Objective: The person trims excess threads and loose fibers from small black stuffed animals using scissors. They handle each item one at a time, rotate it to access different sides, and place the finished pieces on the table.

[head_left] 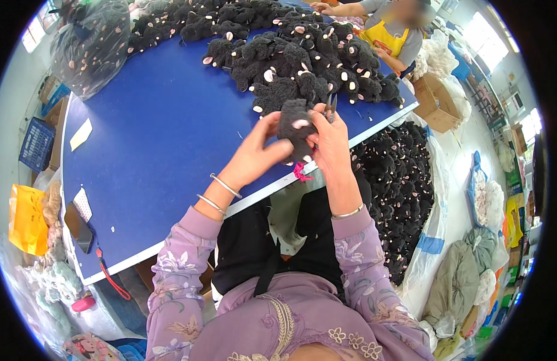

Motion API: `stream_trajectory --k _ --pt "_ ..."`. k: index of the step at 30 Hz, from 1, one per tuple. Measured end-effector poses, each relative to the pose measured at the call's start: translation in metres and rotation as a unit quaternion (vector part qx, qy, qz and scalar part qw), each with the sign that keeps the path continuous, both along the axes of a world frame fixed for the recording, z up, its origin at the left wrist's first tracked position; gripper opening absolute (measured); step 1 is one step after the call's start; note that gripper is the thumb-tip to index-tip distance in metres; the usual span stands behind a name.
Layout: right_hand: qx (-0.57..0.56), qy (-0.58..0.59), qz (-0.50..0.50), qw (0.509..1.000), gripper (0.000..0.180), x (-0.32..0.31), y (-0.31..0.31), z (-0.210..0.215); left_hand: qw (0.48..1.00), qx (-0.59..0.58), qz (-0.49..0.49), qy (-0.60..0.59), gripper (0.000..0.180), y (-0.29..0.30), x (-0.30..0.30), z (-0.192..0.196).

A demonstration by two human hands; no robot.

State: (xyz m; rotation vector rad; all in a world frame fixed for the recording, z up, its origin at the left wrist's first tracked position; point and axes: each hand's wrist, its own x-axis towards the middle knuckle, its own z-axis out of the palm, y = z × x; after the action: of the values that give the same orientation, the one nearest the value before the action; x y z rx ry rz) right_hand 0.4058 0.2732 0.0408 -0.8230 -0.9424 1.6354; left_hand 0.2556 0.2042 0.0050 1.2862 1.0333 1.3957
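A small black plush toy (295, 118) with pale pink ears and light paws is held over the table's near edge. My left hand (259, 151) grips its left side, fingers behind it and thumb toward the front. On the other side my right hand (330, 139) pinches the toy. Small scissors (331, 108) also sit in my right hand, their dark pointed blades sticking up past the fingers; their handles are hidden. Just below the toy, a bright pink ribbon knot (300, 171) hangs at the table's edge.
Many similar plush toys (284, 60) are heaped on the blue table (152, 138). More fill a large bag (399, 186) at right. A clear plastic bag (89, 54) of toys stands far left. A phone (79, 228) lies at the left edge. Across the table, a person in a yellow apron (384, 39) works.
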Motion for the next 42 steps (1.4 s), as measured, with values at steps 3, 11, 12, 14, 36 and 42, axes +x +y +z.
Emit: stream_trajectory --k 3,11,12,14,36,42 --pt "0.005 0.025 0.096 0.995 0.006 -0.007 -0.010 0.011 0.999 -0.022 -0.025 0.034 0.063 -0.002 0.010 -0.005" --pt "0.125 -0.111 -0.027 0.986 0.043 0.028 0.027 0.019 0.973 -0.128 -0.045 -0.186 0.020 0.002 -0.009 0.000" --pt "0.134 -0.139 -0.027 0.981 0.031 0.028 0.030 0.020 0.970 -0.131 -0.043 -0.200 0.020 0.001 -0.009 0.001" --pt "0.127 -0.205 0.020 0.970 0.035 0.026 0.028 0.026 0.971 -0.125 -0.056 -0.197 0.019 0.000 -0.009 -0.001" --pt "0.323 -0.242 0.039 0.914 0.030 -0.016 -0.049 -0.021 0.941 -0.173 0.040 -0.289 0.028 0.000 -0.011 0.005" --pt "0.343 -0.325 -0.040 0.880 0.026 -0.028 -0.045 -0.017 0.955 -0.188 0.062 -0.219 0.027 0.005 -0.011 -0.007"
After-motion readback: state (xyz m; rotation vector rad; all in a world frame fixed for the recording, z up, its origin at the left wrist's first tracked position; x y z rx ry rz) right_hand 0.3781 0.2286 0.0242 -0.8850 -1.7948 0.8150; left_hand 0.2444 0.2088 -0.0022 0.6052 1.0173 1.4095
